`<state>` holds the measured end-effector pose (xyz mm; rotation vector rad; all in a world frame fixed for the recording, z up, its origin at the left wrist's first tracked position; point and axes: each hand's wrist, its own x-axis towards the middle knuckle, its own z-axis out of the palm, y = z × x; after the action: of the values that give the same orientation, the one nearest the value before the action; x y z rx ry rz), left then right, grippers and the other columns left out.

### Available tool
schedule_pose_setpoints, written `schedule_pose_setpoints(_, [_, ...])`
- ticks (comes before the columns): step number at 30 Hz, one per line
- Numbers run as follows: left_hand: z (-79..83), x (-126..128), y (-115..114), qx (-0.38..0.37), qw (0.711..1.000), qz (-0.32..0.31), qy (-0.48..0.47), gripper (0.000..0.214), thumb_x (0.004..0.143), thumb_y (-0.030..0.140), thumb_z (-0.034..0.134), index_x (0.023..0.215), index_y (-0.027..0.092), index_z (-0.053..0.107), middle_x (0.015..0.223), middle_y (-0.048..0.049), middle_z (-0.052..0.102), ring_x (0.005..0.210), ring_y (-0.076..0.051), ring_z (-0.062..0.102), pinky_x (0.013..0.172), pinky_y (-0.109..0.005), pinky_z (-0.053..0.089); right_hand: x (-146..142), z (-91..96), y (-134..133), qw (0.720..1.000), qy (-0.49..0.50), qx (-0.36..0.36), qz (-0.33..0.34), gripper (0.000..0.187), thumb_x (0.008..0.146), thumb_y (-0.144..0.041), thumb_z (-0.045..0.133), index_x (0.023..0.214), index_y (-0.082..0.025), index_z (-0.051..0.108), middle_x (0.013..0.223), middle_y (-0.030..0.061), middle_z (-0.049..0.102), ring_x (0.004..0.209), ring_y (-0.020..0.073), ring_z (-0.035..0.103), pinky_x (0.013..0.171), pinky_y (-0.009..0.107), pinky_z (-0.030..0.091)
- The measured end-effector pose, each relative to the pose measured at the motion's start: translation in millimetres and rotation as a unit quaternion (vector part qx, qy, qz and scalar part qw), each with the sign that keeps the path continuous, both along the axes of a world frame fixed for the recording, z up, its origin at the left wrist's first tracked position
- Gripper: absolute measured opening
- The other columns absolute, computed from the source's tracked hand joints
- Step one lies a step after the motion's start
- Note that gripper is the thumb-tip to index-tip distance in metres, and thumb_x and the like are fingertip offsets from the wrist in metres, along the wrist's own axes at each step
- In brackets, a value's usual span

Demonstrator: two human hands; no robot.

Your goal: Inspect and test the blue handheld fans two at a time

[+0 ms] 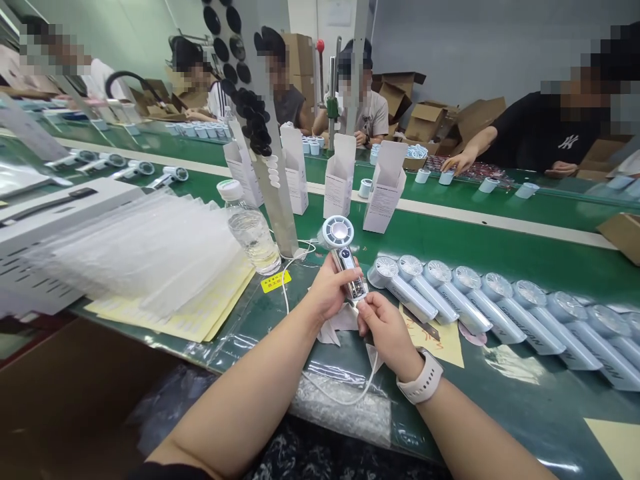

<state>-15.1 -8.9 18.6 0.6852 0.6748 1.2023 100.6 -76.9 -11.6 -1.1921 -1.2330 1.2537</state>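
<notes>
My left hand (327, 291) is wrapped round the handle of a light-blue handheld fan (339, 232), its round head pointing up and away from me. The handle's front looks shiny and has a dark round spot near the top. At the handle's lower end, the fingers of my right hand (384, 327) pinch the end of a white cable (374, 373). Its plug is mostly hidden by my fingertips, so I cannot tell whether it sits in the fan. To the right, several similar fans (467, 300) lie in a slanting row on the green table.
A water bottle (253, 233) leans beside a metal post (273, 180). Clear plastic sleeves (150, 247) lie on yellow sheets at left. Open white boxes (384, 190) stand ahead. Across the table, a co-worker's hand (463, 160) touches a small blue part.
</notes>
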Motion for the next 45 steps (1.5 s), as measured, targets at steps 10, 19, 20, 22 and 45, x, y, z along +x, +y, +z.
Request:
schedule_pose_setpoints(10, [1.1,-6.3,8.7,-0.060,0.995,0.050,-0.066,0.044,0.059,0.013,0.085,0.093,0.018,0.057,0.076,0.0030,0.063,0.068,-0.012,0.061,0.070,-0.029,0.050,2.9,-9.3,-0.4,0.909,-0.355,0.212,-0.057,0.042,0.084,-0.018,0.054,0.126,-0.017,0.055,0.126,0.0178,0.058,0.120,0.0339,0.052,0.103,0.055,0.045])
schedule_pose_setpoints(19, [6.2,-8.5,2.5,-0.050,0.997,-0.036,-0.048,0.040,0.059,0.019,0.080,0.095,0.016,0.060,0.073,0.0015,0.062,0.062,-0.012,0.059,0.062,-0.027,0.050,18.7,-1.4,8.0,0.924,-0.291,0.236,-0.072,0.014,0.089,-0.016,0.055,0.084,-0.022,0.065,0.113,0.0123,0.065,0.112,0.0295,0.059,0.099,0.052,0.048])
schedule_pose_setpoints(20, [5.9,-9.2,2.5,-0.049,0.997,-0.050,-0.040,0.041,0.059,0.020,0.080,0.095,0.016,0.060,0.072,0.0017,0.062,0.061,-0.012,0.058,0.061,-0.027,0.049,23.8,4.1,7.9,0.936,-0.244,0.235,-0.101,0.012,0.091,-0.020,0.054,0.087,-0.023,0.065,0.108,0.0108,0.066,0.107,0.0280,0.061,0.097,0.050,0.049])
schedule_pose_setpoints(22, [4.7,-9.5,1.3,-0.044,0.995,-0.094,-0.007,0.042,0.060,0.026,0.081,0.095,0.016,0.060,0.070,0.0017,0.061,0.058,-0.012,0.058,0.057,-0.026,0.048,33.3,15.6,7.1,0.952,-0.147,0.217,-0.160,0.010,0.093,-0.026,0.054,0.092,-0.023,0.063,0.102,0.0086,0.067,0.100,0.0259,0.063,0.093,0.047,0.050])
schedule_pose_setpoints(45, [-2.7,17.9,-35.8,0.108,0.917,-0.252,0.290,0.041,0.073,0.033,0.079,0.102,0.019,0.052,0.067,0.0008,0.062,0.044,-0.015,0.055,0.045,-0.028,0.044,39.9,24.9,14.9,0.986,0.036,0.096,-0.129,0.038,0.085,-0.053,0.069,0.111,-0.028,0.056,0.097,0.0007,0.062,0.081,0.0180,0.059,0.078,0.034,0.049])
